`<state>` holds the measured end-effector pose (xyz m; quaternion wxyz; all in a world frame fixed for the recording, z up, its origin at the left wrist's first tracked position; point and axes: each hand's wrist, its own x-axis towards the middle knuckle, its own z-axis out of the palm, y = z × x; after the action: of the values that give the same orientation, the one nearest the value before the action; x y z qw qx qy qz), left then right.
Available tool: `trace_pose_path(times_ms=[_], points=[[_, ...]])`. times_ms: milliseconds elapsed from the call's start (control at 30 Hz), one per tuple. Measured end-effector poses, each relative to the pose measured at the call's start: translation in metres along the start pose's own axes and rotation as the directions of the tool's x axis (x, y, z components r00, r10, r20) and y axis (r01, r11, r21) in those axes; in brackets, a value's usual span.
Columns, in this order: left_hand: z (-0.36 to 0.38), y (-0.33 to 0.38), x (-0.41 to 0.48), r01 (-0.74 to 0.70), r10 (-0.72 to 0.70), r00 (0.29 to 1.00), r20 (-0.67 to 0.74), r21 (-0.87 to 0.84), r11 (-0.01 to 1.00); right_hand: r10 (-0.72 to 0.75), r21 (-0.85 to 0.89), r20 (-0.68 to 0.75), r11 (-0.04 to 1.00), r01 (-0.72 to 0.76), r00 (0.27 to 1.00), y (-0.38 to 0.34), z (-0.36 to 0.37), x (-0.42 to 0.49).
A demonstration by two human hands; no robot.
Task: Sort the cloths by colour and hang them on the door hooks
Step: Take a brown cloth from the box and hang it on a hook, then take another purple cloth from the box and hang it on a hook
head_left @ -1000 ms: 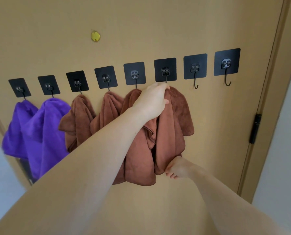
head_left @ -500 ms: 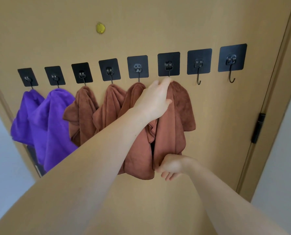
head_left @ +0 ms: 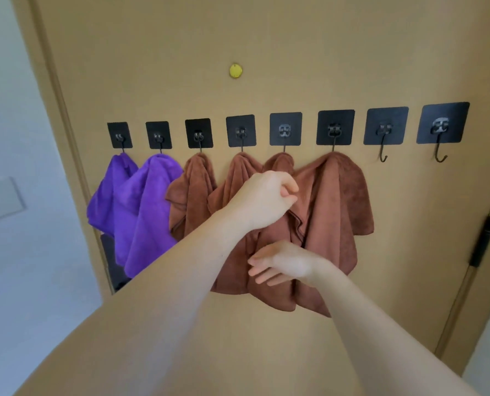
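On the door [head_left: 295, 38], eight stick-on hooks [head_left: 335, 130] run in a row. From the door's left edge hang two purple cloths [head_left: 149, 212], then four brown cloths [head_left: 338, 201], grouped by colour. The two bare hooks [head_left: 383, 155] sit toward the hinge-side edge. L hand [head_left: 262, 201] hovers in front of the brown group, fingers curled in w/ nothing seen between them. R hand [head_left: 281, 264] is lower, fingers loose and spread, slightly blurred, apparently gripping nothing. The cloths look like soft, light microfibre: floppy, no stiffness, prob. grippy rather than slick, nothing to break. Best hold, judging from here: pinch a bunched fold near the top by the hook, other hand steadying the hanging hem.
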<state>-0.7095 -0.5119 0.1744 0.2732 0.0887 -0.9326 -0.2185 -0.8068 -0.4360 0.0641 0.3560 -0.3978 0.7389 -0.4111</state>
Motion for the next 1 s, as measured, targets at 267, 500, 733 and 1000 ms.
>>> trace_pose_path(times_ms=[267,500,733,1000], points=[[-0.071,-0.063,-0.11,0.176,-0.189,0.972,-0.14,-0.095,0.98,-0.192,0.069,-0.081,0.978,0.198,0.978,-0.062,0.109,0.013],[-0.128,-0.111,-0.212,0.325,-0.364,0.897,-0.251,-0.185,0.927,-0.269,0.027,-0.065,0.962,0.272,0.961,-0.093,0.212,0.019],[-0.179,-0.146,-0.317,0.449,-0.508,0.798,-0.326,-0.242,0.86,-0.312,0.013,-0.019,0.95,0.312,0.95,-0.131,0.305,0.002],[-0.212,-0.18,-0.44,0.582,-0.671,0.604,-0.43,-0.339,0.74,-0.325,0.054,0.088,0.946,0.321,0.942,-0.156,0.414,-0.03]])
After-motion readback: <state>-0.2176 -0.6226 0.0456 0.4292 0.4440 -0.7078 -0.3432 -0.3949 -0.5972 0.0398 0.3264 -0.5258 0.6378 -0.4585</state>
